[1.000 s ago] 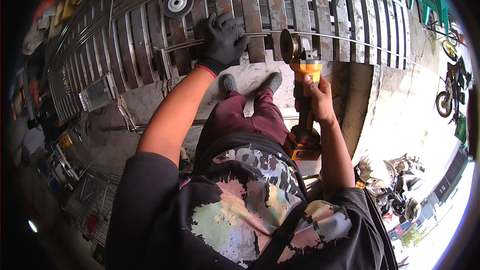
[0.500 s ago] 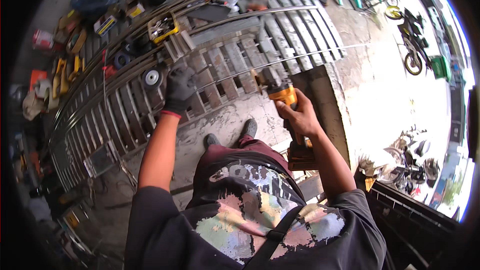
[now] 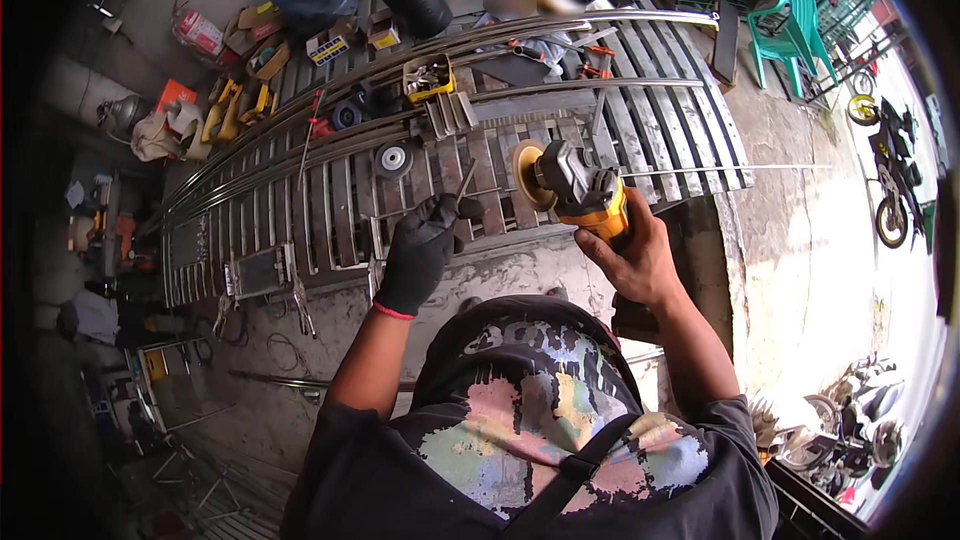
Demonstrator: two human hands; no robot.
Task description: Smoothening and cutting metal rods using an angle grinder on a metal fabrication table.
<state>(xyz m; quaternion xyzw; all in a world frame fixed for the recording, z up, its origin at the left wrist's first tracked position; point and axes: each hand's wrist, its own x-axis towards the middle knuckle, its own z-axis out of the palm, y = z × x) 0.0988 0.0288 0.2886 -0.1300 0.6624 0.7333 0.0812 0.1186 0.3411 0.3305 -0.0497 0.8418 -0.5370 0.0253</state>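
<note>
1. The angle grinder (image 3: 580, 195), yellow-bodied with a tan sanding disc (image 3: 527, 176) at its front, sits just above the centre of the frame, its disc at or very near the flat bars of a long metal gate (image 3: 640, 130) that lies flat across the upper half.
2. The right hand (image 3: 635, 260), bare, has its fingers wrapped closed around the grinder's rear body.
3. The left hand (image 3: 425, 245), in a black glove, rests on the gate's lower edge just left of the disc. Its fingers are curled around a thin dark tool (image 3: 466, 180) that I cannot identify.
4. Risk, as I judge it: the gloved hand is near the disc, so a kick or a slip along the bars could drive the disc into it. One-handed control of the grinder makes that more likely.
5. The bare right hand is open to sparks and grit.
6. Loose items lie on the gate ahead of the disc: a spare disc (image 3: 393, 157), a yellow box of small parts (image 3: 428, 77) and red-handled pliers (image 3: 600, 52). They stand in the way of any pass upward.
7. Further out: a red fire extinguisher (image 3: 198, 32) at upper left, a green plastic chair (image 3: 790, 25) at upper right, and a motorbike (image 3: 890, 175) at the right edge.
</note>
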